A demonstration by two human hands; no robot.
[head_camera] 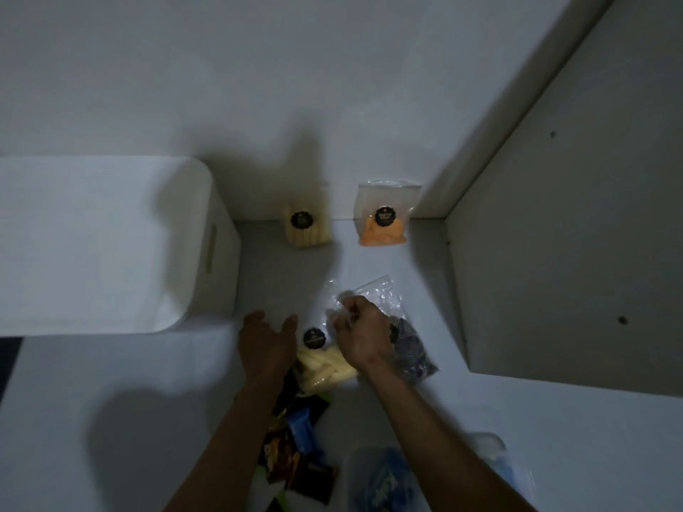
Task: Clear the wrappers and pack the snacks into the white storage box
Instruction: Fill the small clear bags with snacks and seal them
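Observation:
The white storage box (92, 245) stands at the left with its lid on. My right hand (360, 332) pinches the clear top of a bag of pale yellow snack sticks (325, 369) lying on the white surface. My left hand (266, 341) hovers open just left of that bag, fingers spread. A clear bag of dark snacks (410, 349) lies under and to the right of my right hand. Two more bags lean against the back wall: one of pale sticks (305, 225) and one of orange snacks (384, 219).
Several loose wrappers (295, 448) in blue, black and brown lie between my forearms. A clear tub with blue packets (384, 482) sits at the bottom. A grey panel wall (554, 234) closes the right side. The scene is dim.

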